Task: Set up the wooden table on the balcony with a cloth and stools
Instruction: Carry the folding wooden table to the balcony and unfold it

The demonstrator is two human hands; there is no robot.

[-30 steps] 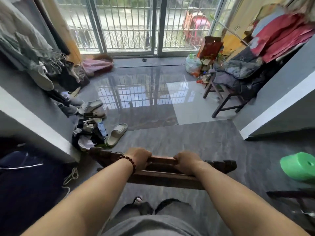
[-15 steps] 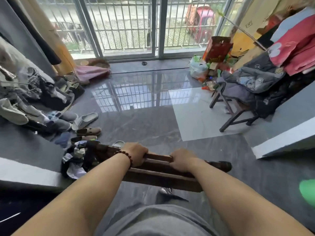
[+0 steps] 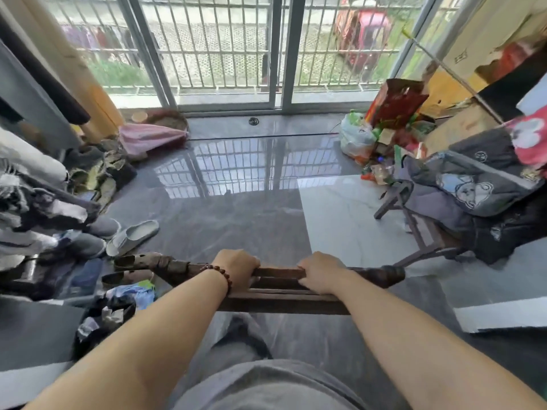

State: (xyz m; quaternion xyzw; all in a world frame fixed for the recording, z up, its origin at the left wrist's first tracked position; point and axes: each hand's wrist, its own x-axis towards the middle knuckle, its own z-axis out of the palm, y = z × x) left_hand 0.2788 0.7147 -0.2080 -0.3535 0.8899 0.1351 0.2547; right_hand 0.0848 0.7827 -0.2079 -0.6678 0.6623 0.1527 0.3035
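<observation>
I carry a dark wooden table [image 3: 278,303] edge-on at waist height, above the floor. My left hand [image 3: 238,269], with a bead bracelet on the wrist, grips its top rail left of centre. My right hand [image 3: 321,272] grips the same rail a little to the right. The rail's carved ends stick out on both sides. Most of the table is hidden below my arms. A wooden stool [image 3: 414,229] stands at the right, buried under dark clothes [image 3: 473,187].
Shiny grey tiled floor [image 3: 236,187] stretches ahead to barred sliding doors [image 3: 278,54]. Slippers [image 3: 133,236], shoes and clothes pile along the left. Bags and boxes [image 3: 393,113] crowd the far right corner. A pink cloth [image 3: 151,137] lies by the left curtain.
I have walked forward through the doorway with the table; the doors and the stool are nearer, the wall corners have slid back. Both hands keep the same grip.
</observation>
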